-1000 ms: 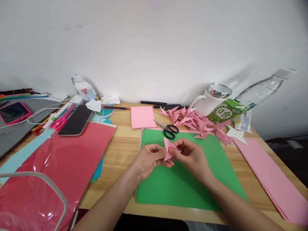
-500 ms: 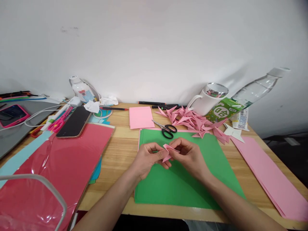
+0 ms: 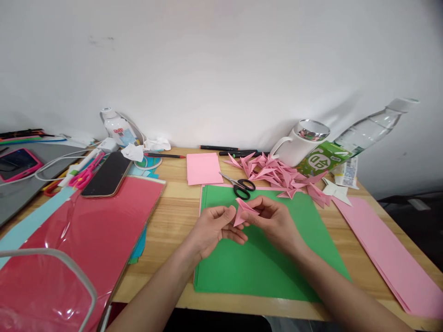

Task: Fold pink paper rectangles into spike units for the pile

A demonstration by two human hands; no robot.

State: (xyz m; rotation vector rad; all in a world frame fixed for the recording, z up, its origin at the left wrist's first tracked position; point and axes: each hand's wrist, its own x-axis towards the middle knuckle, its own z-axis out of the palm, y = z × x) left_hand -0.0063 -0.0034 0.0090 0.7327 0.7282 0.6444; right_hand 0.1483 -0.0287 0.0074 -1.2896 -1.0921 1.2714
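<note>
A small folded pink paper piece point(image 3: 242, 211) with pointed ends is pinched between the thumb and fingers of my right hand point(image 3: 273, 222), above the green paper sheets point(image 3: 263, 263). My left hand point(image 3: 216, 228) is at the paper's left edge, its thumb lifted off and its fingers loosely spread; whether a fingertip still touches the paper from behind I cannot tell. Black-handled scissors point(image 3: 243, 186) lie just beyond my hands, on the top edge of the green sheets. Behind them is a stack of pink paper squares point(image 3: 203, 168). A heap of folded pink paper pieces point(image 3: 273, 173) lies at the back right.
A white mug point(image 3: 296, 147), a green carton point(image 3: 323, 158) and a tilted clear bottle point(image 3: 372, 124) stand behind the heap. Long pink paper strips point(image 3: 387, 253) lie at the right. On the left are a red plastic-covered pack point(image 3: 86, 244), a phone point(image 3: 108, 175) and pink scissors point(image 3: 86, 174).
My left thumb has come off the pink paper and the left fingers have loosened. The folded piece has turned slightly in my right hand, showing more of its face.
</note>
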